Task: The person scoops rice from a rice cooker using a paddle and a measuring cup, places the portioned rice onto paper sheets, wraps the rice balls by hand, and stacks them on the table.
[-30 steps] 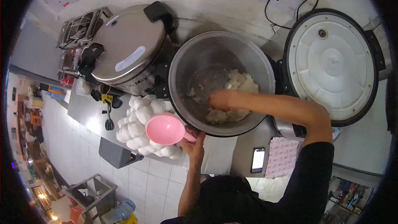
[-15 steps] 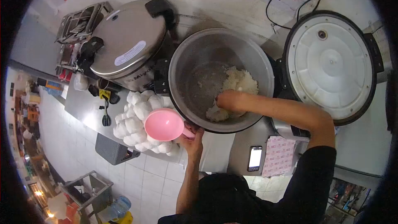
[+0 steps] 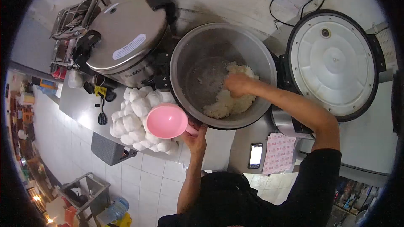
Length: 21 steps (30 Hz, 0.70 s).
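My left hand [image 3: 196, 141] is closed around the handle of a pink plastic scoop [image 3: 167, 121], whose round bowl faces up and looks empty. It is at the near rim of a deep grey rice cooker pot [image 3: 189, 50]. Inside the pot, my right hand [image 3: 239, 85] is closed just above a heap of white cooked rice [image 3: 229, 104]; whatever it grips, if anything, is hidden. Rice lies on the pot's right and near side, with a thin layer of grains on the bottom. Stacked white rounded bundles [image 3: 136, 117] sit left of the scoop, partly behind it.
A second rice cooker [image 3: 130, 33], lid closed, stands left of the pot. The open cooker's lid [image 3: 334, 61] is raised at right. A phone [image 3: 255, 155] and pink printed paper [image 3: 279, 153] lie on the near counter. Black-handled scissors [image 3: 102, 115] are at left.
My right hand has moved up and slightly right inside the pot, off the near part of the rice, uncovering more of it. My left hand still holds the pink scoop in about the same place.
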Motion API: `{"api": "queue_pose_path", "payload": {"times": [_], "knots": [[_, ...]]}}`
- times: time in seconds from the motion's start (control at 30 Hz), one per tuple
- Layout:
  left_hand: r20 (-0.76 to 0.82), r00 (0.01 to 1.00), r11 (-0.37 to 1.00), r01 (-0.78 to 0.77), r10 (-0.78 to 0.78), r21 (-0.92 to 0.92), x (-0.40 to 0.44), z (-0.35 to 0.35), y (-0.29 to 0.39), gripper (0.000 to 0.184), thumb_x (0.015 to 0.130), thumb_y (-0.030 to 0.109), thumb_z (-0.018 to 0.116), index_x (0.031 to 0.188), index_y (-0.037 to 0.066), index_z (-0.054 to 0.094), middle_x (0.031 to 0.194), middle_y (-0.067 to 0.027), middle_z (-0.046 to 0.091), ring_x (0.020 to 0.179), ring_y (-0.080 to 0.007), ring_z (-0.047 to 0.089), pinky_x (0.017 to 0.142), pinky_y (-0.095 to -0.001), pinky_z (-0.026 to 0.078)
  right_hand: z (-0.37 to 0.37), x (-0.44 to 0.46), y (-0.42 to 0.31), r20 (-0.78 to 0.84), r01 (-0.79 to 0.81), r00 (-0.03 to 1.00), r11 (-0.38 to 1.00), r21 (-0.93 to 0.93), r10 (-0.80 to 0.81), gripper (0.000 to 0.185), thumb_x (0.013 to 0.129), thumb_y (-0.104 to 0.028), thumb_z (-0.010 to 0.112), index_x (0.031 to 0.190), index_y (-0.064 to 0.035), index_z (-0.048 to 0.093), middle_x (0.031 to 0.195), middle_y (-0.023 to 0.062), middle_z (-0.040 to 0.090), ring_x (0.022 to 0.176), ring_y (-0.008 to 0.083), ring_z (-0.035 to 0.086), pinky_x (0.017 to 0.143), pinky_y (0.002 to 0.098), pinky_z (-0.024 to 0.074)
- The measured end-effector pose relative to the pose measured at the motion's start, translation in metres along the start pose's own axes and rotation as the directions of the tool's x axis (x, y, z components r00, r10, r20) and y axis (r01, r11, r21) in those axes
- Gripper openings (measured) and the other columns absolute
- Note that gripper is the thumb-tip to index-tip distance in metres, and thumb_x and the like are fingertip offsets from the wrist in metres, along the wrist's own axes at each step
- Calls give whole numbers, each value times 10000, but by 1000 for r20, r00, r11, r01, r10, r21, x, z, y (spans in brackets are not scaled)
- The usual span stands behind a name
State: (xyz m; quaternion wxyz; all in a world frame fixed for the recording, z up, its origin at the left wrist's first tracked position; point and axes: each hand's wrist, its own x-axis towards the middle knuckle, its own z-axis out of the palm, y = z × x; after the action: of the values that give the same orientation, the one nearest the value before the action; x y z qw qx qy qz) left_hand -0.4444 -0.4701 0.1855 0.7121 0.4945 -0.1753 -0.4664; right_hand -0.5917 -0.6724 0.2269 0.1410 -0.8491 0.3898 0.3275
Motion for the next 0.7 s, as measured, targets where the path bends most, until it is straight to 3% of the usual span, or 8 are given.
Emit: {"api": "queue_pose_path", "payload": {"times": [0.13,0.23,0.33,0.4,0.47,0.53,0.63,0.7], "knots": [[-3,1000,997,6,-6,83,0,1,2,362,776,-67,686,1088,-10,511,1038,-65,568,900,-125,538,807,-259,451,23,25,6,165,-27,986,985,171,-2,194,759,-154,629,862,-7,704,859,192,678,772,317,659,684,457,524],[46,999,999,-21,19,47,3,-2,-4,339,776,-52,684,1070,-13,519,1009,-57,568,887,-124,535,809,-263,449,37,34,-2,28,145,989,985,99,-148,163,676,-84,641,788,21,695,801,170,681,733,289,664,647,406,521],[56,998,999,32,-35,41,4,-12,-14,323,773,-46,688,1035,2,507,948,-33,549,859,-118,526,800,-255,443,34,68,-15,178,183,968,982,-35,-174,176,703,-80,629,826,26,695,844,179,685,740,298,659,645,401,522],[64,998,999,-27,24,42,4,2,6,335,759,-64,684,1016,20,487,893,-16,520,814,-106,509,753,-243,434,52,89,1,58,444,896,884,-144,-441,222,715,-69,625,902,23,704,868,171,695,749,277,660,648,393,526],[107,994,991,-31,17,130,6,2,15,335,761,-64,674,1004,39,467,846,-3,493,761,-95,490,690,-234,423,63,92,17,-23,563,826,826,-38,-564,231,749,-116,636,933,3,709,888,148,700,777,262,655,694,383,525],[163,984,955,16,-67,297,10,-16,13,323,778,-46,656,1001,58,447,808,5,467,699,-84,470,609,-228,410,65,85,29,-34,499,860,828,255,-509,224,792,-193,653,927,-25,711,889,118,700,802,247,644,758,368,517],[160,973,981,180,-167,-70,0,-28,45,259,848,57,610,1039,67,434,771,9,448,622,-77,438,500,-225,353,62,74,37,111,153,965,855,495,-237,221,814,-201,646,948,-39,715,850,104,698,764,214,630,773,337,503],[171,969,978,195,-181,-73,-2,-37,68,227,933,199,511,1110,87,424,750,6,437,565,-78,401,456,-220,306,30,36,32,34,182,964,748,639,-263,281,776,-49,588,1031,-9,699,841,96,703,758,178,642,696,317,514]]}}
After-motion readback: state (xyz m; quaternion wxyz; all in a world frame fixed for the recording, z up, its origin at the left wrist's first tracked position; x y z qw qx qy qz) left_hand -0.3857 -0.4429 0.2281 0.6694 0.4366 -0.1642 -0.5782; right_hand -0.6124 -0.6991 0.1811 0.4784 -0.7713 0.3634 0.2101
